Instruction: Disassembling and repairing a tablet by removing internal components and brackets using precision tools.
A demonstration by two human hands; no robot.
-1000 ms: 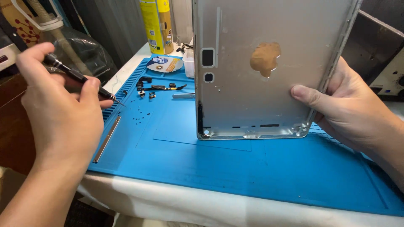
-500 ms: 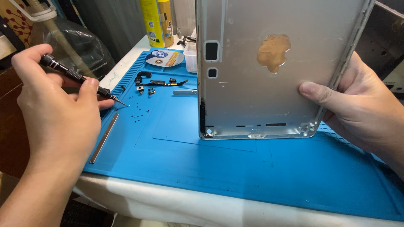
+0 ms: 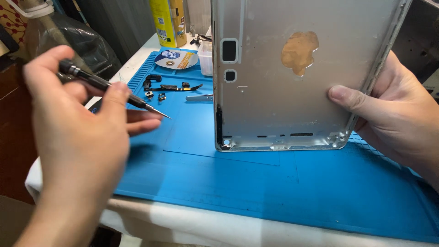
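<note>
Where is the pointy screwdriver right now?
The screwdriver is in the left hand, on the left side of the head view. Its tip hangs over the blue mat, near the small black parts and left of the upright silver tablet shell.

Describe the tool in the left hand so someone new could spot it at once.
Start at the blue work mat, where the right hand stands a silver tablet shell on its edge. Look left of the shell to the left hand raised over the mat's left side. The screwdriver runs through its fingers: slim, black-handled, with a fine bare metal tip, unlike the tiny loose black parts lying beyond it.
</note>
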